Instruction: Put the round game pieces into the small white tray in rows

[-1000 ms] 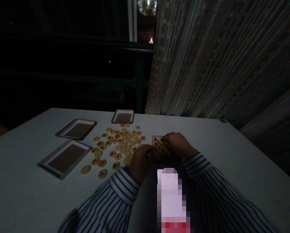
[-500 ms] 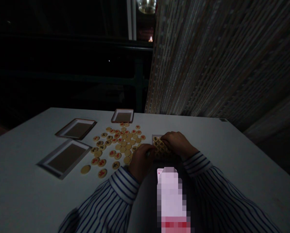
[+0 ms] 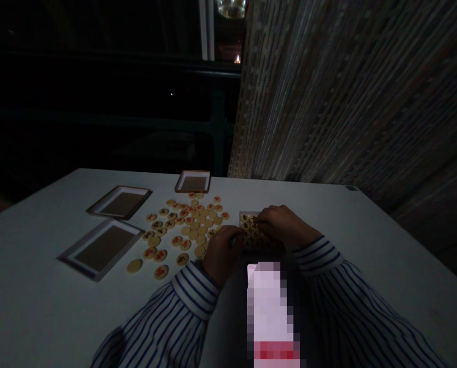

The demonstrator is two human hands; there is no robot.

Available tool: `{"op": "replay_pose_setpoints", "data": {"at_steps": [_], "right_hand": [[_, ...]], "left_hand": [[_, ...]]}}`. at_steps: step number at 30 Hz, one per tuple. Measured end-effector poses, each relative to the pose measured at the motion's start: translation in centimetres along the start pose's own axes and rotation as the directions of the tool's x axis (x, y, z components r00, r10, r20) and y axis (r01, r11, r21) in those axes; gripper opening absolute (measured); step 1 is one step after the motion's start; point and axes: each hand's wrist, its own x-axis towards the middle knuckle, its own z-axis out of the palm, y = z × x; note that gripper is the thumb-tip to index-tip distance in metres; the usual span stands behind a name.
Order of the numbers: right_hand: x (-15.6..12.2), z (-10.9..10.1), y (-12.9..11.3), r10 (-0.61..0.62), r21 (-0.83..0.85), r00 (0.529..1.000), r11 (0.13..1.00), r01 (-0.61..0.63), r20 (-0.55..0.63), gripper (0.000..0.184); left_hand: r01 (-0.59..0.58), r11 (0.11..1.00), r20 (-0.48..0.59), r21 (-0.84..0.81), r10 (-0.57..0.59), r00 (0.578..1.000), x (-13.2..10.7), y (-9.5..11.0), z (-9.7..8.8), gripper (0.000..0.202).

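Observation:
A small box [image 3: 247, 213] holds rows of round xiangqi pieces [image 3: 245, 225] with dark characters, and it lies in front of me between my hands. My right hand [image 3: 284, 225] reaches over its right side, with fingertips pinched on a xiangqi piece at the upper row. At the box's left edge, my left hand [image 3: 222, 253] is curled, thumb and fingers close together. What it grips is hidden in the dim light. Left of it, many loose xiangqi pieces [image 3: 193, 225] lie spread on the white table [image 3: 366, 266], some face down, others with red or black characters.
Three shallow open box parts stand left and behind the pieces: one at the back [image 3: 178, 189], one brown-rimmed [image 3: 146, 197], one pale-rimmed [image 3: 90, 273]. A bright, blurred-out screen [image 3: 270, 306] is below my hands. A string curtain [image 3: 308, 92] hangs behind the table's right part.
My right hand has shifted slightly right, uncovering a little more of the box's upper row. My left hand has stayed almost in place. The loose pieces lie as before.

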Motion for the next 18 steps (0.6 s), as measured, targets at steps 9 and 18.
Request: {"op": "replay_pose_setpoints", "data": {"at_steps": [9, 18], "right_hand": [[0.31, 0.60, -0.31, -0.020, -0.024, 1.000, 0.999, 0.021, 0.011, 0.019], [0.22, 0.60, -0.40, -0.024, -0.033, 1.000, 0.999, 0.024, 0.006, 0.017]], "left_hand": [[-0.030, 1.000, -0.023, 0.001, 0.030, 0.999, -0.06, 0.07, -0.06, 0.014], [-0.038, 0.999, -0.016, 0.010, 0.038, 0.999, 0.01, 0.01, -0.06, 0.015]]}}
